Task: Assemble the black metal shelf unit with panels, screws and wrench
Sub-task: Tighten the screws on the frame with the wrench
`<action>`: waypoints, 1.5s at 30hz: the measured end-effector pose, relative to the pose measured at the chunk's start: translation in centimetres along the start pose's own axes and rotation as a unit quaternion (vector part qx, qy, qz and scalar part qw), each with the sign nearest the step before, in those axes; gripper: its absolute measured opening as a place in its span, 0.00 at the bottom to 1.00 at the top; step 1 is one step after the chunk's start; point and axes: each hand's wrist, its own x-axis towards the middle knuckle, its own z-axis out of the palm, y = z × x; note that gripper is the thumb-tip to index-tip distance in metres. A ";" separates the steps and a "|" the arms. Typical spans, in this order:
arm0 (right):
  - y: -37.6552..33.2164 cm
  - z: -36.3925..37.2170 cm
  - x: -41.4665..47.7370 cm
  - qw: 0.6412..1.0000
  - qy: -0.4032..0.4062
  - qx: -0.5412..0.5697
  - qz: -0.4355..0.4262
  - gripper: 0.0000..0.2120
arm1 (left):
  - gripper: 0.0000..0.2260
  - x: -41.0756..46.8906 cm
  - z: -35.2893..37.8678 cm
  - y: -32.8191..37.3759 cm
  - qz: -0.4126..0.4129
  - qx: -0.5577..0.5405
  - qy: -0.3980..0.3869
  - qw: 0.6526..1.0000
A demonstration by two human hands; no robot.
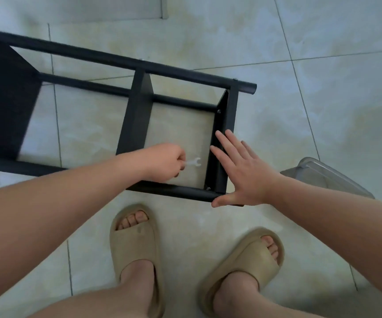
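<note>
The black metal shelf unit point(137, 111) lies on its side on the tiled floor, its poles running from the upper left to the lower right. My left hand point(164, 162) pinches a small silver wrench point(193, 162) inside the frame, its open jaw pointing right toward the end panel point(225, 115). My right hand point(243, 171) lies flat with straight fingers against that end panel, thumb on the near pole's end. Screw heads point(219, 111) show at the panel's corners.
A clear plastic container point(328, 177) sits on the floor just right of my right wrist. My two feet in beige slippers point(137, 249) stand directly below the shelf's near pole. Pale tiles stretch to the right and top.
</note>
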 end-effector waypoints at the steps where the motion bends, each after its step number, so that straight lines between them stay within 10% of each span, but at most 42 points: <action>1: 0.0 -1.0 -0.1 1.000 -0.022 0.006 0.007 0.57 | 0.09 -0.5 -1.3 0.3 -0.001 -0.001 0.012 1.000; 5: 0.8 -4.5 -0.2 0.998 0.009 0.048 0.036 0.42 | 0.09 -0.7 -6.4 2.4 0.021 0.029 0.137 0.990; 12: 3.8 -8.6 3.8 0.988 0.065 0.059 0.127 0.46 | 0.06 4.5 -12.2 4.5 0.003 0.083 0.251 0.964; 32: 3.0 -9.2 3.5 0.985 0.079 0.045 0.145 0.62 | 0.05 5.8 -9.2 4.7 0.035 0.132 0.252 0.958; 45: -5.9 -8.3 -8.5 0.927 0.294 -0.142 0.182 0.42 | 0.02 -7.2 -6.4 9.4 0.036 0.105 0.183 0.977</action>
